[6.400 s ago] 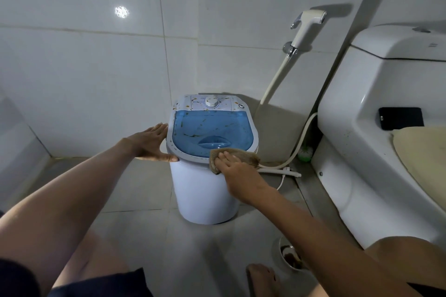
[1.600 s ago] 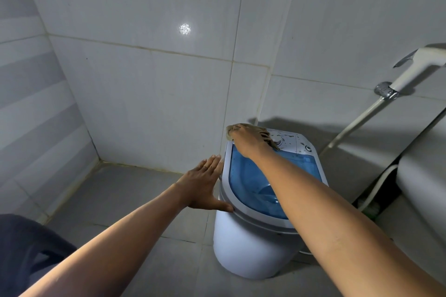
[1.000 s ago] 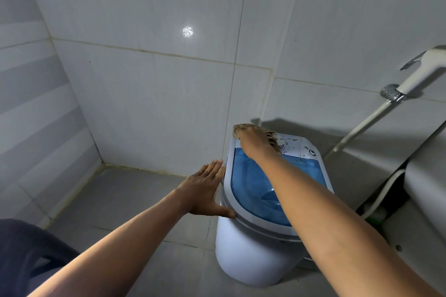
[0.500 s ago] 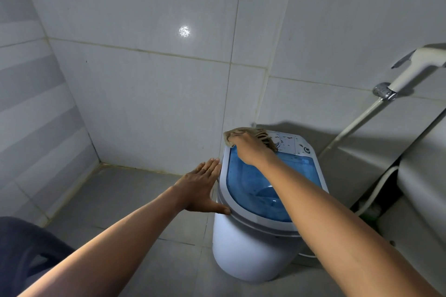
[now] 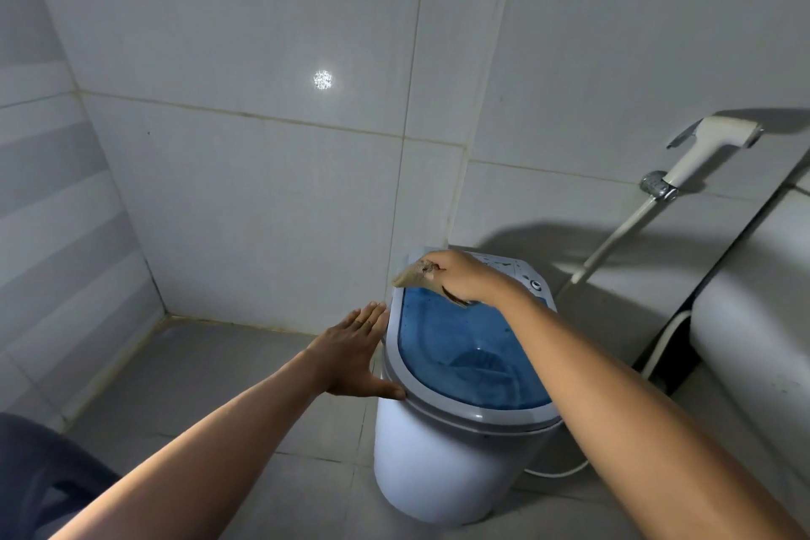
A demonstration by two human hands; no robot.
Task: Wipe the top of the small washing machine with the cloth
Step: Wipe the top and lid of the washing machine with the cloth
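A small white washing machine (image 5: 442, 465) with a blue see-through lid (image 5: 456, 346) stands on the floor by the tiled wall. My right hand (image 5: 464, 276) grips a crumpled brown cloth (image 5: 414, 274) at the lid's far left corner, next to the white control panel (image 5: 521, 270). The cloth looks lifted slightly off the surface. My left hand (image 5: 357, 353) lies flat against the machine's left rim, fingers straight, thumb under the rim edge.
A white toilet (image 5: 754, 320) stands close on the right. A bidet sprayer (image 5: 710, 145) hangs on the wall with its hose running down behind the machine. Tiled walls meet in a corner at the left; grey floor tiles lie in front.
Over several seconds my right hand moved the cloth from the lid's near edge to the far end. In the last half second it shifted slightly left and the cloth's corner came up.
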